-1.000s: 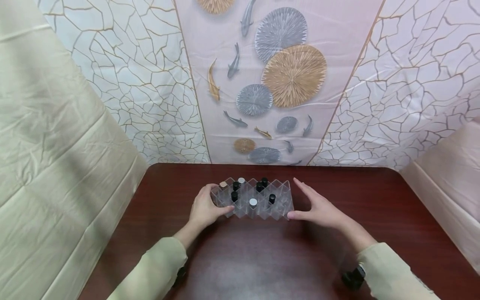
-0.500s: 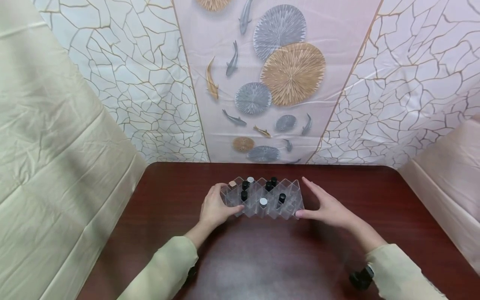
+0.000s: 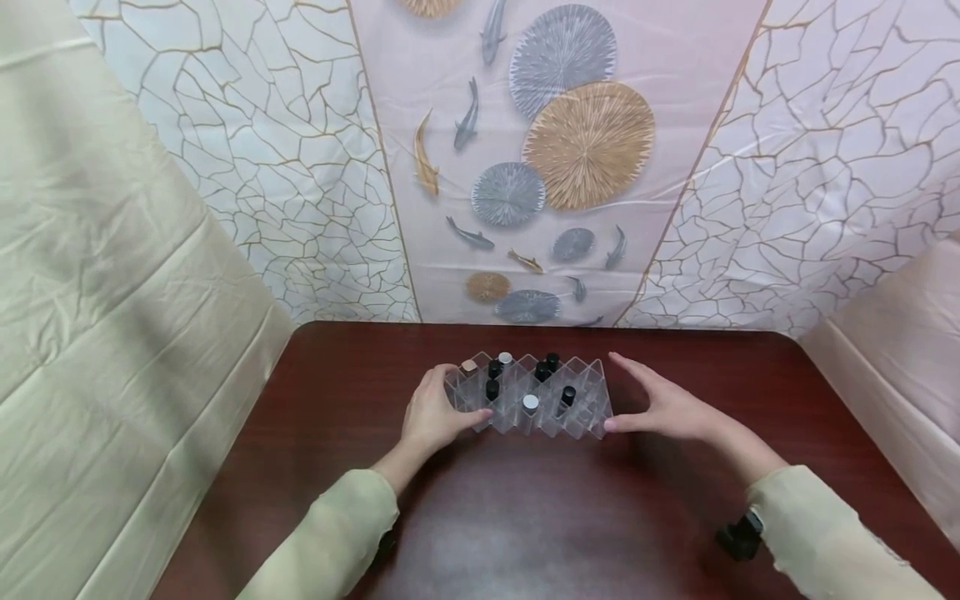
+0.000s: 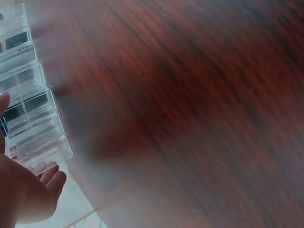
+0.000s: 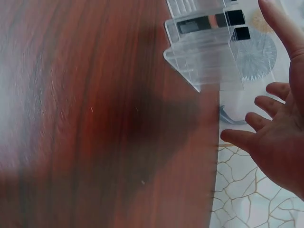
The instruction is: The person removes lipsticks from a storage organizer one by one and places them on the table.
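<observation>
1. Shifted rightward along the table [image 3: 540,500] since a second ago, the clear rack [image 3: 552,421] shows black, white and beige caps [image 3: 530,402] in the head view; the left hand [image 3: 435,412] grips its left end, while the right hand [image 3: 663,410] spreads around its right end.
2. Left wrist view reveals fingers [image 4: 56,183] curled behind the rack's end.
3. Right wrist view shows a dark bottle [image 5: 194,24] through the rack's wall and the right fingertips apart; I cannot tell whether that thumb touches.
</observation>
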The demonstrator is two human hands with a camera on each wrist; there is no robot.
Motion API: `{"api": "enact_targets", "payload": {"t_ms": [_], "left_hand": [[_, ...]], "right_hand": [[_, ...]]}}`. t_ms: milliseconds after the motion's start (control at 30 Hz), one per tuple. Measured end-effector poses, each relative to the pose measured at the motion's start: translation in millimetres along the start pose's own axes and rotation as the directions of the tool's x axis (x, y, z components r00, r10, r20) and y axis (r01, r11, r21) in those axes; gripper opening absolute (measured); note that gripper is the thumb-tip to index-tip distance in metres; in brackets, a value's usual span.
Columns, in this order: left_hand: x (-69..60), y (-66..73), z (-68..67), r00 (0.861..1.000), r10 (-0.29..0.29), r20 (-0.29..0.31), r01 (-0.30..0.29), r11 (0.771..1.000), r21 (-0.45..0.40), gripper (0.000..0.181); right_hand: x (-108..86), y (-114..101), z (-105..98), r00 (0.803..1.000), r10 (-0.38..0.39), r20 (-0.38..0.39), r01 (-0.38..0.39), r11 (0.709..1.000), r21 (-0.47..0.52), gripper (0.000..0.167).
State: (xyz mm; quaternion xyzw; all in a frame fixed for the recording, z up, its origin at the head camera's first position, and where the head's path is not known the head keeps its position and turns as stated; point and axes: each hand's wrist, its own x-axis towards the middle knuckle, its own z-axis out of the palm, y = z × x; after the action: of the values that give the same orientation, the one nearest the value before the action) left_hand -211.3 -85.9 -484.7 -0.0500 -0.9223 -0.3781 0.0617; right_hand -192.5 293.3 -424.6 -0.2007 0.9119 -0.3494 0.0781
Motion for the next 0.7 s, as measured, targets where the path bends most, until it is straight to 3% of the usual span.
{"api": "enact_targets", "payload": {"t_ms": [300,467,700], "left_hand": [[1.5,3.6,-3.3,1.0,0.002,0.015,-0.002,1.0,0.012,0.09],[1.3,3.8,-5.8,1.0,0.0,0.019,-0.001,1.0,0.023,0.091],[1.8,2.8,-7.1,1.0,0.008,0.028,-0.009,1.0,0.026,0.092]], "right_hand": [[-1.6,4.4,-17.2,0.992,-0.032,0.121,0.025,0.998,0.062,0.113],[3.8,7.6,-19.2,0.987,-0.074,0.144,0.063,0.995,0.08,0.112],[11.5,22.1,-14.5,0.984,-0.066,0.166,0.05,0.994,0.098,0.112]]}}
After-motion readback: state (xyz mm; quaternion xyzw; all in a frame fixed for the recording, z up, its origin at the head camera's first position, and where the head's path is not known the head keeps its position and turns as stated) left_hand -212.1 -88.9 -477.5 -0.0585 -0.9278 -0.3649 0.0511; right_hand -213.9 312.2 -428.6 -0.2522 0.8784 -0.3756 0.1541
